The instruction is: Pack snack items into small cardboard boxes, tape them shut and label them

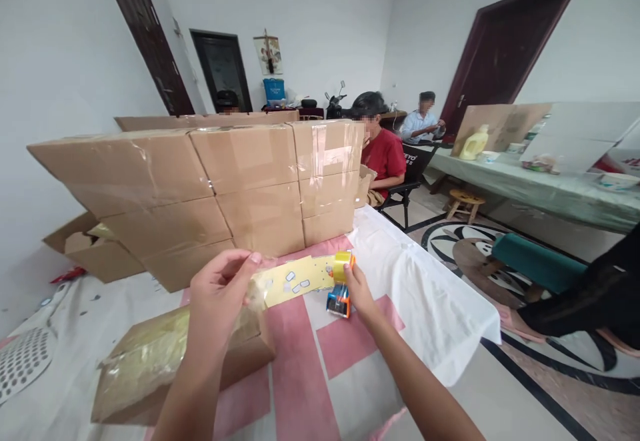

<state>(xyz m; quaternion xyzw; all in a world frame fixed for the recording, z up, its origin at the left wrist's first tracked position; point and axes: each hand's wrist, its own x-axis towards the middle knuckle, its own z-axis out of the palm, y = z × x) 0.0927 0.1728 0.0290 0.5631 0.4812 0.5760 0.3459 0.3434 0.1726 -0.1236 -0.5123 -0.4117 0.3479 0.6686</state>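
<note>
My right hand [361, 288] grips a tape dispenser [340, 304], orange and blue, with a roll of yellowish tape on it. A see-through yellow strip of tape [300, 281] stretches from the roll to my left hand [223, 294]. There, thumb and fingers are pinched on its loose end. Pale shapes and outlines show on or through the strip; I cannot tell which. Below my left hand, partly hidden by it, lies a cardboard box [150, 368] with shiny tape over its top.
Stacked taped cartons [260, 181] form a wall across the far side of the cloth-covered table [295, 388]. An opened carton [100, 254] sits at left. Behind the stack, a person in red [387, 154] sits in a black chair. Another table [565, 188] stands at right.
</note>
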